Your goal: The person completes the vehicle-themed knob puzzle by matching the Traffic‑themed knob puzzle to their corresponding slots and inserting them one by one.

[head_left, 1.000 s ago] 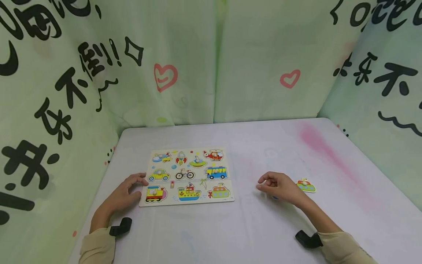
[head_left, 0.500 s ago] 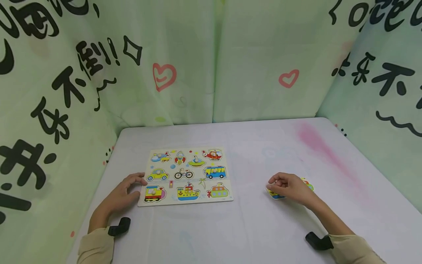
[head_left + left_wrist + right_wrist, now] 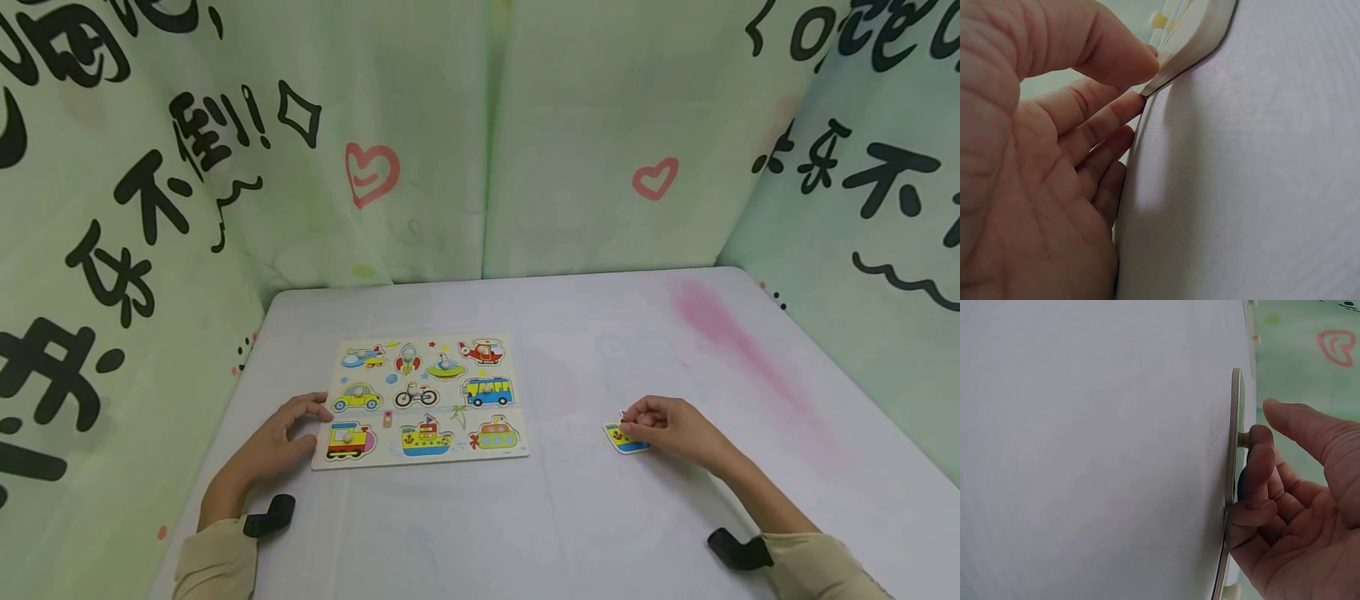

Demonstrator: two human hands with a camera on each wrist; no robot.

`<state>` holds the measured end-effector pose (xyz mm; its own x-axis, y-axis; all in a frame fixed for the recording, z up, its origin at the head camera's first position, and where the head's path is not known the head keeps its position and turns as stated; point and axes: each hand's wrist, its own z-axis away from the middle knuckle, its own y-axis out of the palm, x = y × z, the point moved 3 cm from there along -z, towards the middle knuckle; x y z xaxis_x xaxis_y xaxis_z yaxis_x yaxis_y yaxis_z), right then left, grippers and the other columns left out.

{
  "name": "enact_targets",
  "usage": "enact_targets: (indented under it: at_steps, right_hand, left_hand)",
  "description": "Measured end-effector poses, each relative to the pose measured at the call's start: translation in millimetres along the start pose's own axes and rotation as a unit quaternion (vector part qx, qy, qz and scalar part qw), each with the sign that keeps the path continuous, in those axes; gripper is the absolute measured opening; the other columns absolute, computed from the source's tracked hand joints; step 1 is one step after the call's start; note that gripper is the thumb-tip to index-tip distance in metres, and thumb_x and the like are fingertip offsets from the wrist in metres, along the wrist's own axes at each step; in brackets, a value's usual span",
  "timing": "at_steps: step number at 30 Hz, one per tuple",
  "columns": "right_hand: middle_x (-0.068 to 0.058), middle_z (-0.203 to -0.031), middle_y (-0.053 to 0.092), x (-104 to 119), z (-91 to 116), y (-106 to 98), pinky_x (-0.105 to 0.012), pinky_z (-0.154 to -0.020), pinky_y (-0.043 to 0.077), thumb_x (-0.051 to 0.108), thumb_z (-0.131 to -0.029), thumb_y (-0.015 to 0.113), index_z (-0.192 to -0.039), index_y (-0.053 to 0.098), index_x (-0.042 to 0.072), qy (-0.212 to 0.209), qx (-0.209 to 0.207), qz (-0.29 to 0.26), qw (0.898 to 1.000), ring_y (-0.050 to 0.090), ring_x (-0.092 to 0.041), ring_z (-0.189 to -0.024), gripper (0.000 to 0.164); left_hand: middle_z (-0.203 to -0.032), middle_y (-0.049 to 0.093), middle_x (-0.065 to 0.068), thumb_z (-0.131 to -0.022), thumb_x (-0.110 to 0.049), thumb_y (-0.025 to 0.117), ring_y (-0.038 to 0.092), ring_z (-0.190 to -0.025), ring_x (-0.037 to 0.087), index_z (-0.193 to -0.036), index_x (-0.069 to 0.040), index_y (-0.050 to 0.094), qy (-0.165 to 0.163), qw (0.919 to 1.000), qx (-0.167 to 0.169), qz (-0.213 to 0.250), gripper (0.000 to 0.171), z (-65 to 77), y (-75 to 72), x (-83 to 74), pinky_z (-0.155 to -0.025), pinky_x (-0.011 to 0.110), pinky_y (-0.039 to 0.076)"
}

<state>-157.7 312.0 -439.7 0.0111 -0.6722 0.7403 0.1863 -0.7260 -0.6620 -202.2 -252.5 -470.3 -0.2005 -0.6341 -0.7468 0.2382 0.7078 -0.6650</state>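
Observation:
A wooden knob-puzzle board (image 3: 442, 422) with vehicle pictures lies left of the table's middle. My left hand (image 3: 281, 442) touches its left edge with loosely bent fingers; in the left wrist view the thumb (image 3: 1119, 56) and fingertips meet the board's corner (image 3: 1194, 44). Farther right, a yellow and blue ship puzzle piece (image 3: 624, 442) lies flat, partly covered by my right hand (image 3: 678, 429). Up close, a fingertip (image 3: 1260, 436) touches the knob (image 3: 1244, 439) of the piece, while the thumb (image 3: 1300, 422) stays apart from it. A second knobbed piece (image 3: 1230, 590) sits near the hand's underside.
A white cloth (image 3: 570, 517) covers the table, with a pink stain (image 3: 738, 342) at the right. Green curtains (image 3: 420, 100) with black writing and red hearts enclose the back and sides. Black wrist cameras (image 3: 270, 516) sit at both cuffs.
My right hand has moved right, uncovering part of the ship piece and hiding the submarine piece seen earlier in the head view. The left hand stays at the board's edge.

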Motion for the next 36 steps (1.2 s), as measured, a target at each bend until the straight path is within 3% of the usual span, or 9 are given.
enact_targets:
  at_steps: [15, 25, 36]
  right_hand:
    - [0.000, -0.080, 0.059, 0, -5, 1, -0.021, -0.063, 0.043, 0.023, -0.091, 0.076, -0.101, 0.068, 0.005, -0.029, 0.019, 0.023, 0.999, 0.051, -0.006, -0.071, 0.022]
    - [0.000, -0.081, 0.059, -1, -4, 3, -0.021, -0.063, 0.044, 0.021, -0.092, 0.075, -0.100, 0.067, 0.005, -0.023, 0.019, 0.025, 0.999, 0.052, -0.007, -0.072, 0.020]
    - [-0.004, -0.085, 0.062, 8, -3, 10, -0.019, -0.065, 0.048, 0.020, -0.093, 0.074, -0.104, 0.066, 0.002, -0.023, -0.001, -0.050, 0.998, 0.057, -0.006, -0.075, 0.023]
  left_hand:
    - [-0.153, 0.042, 0.025, -0.086, 0.004, 0.058, 0.029, -0.145, 0.050, -0.112, -0.006, 0.062, 0.011, 0.9999, 0.000, 0.001, 0.028, 0.2, -0.4, 0.9, -0.116, 0.070, 0.022]
    - [-0.152, 0.043, 0.025, -0.086, 0.004, 0.057, 0.031, -0.144, 0.050, -0.112, -0.007, 0.062, 0.015, 0.9999, -0.002, 0.002, 0.029, 0.0, -0.4, 0.7, -0.116, 0.070, 0.024]
    - [-0.154, 0.042, 0.024, -0.086, 0.003, 0.058, 0.030, -0.145, 0.049, -0.113, -0.008, 0.062, 0.004, 1.0000, 0.000, 0.004, 0.030, 1.2, 0.1, 0.7, -0.116, 0.069, 0.024]
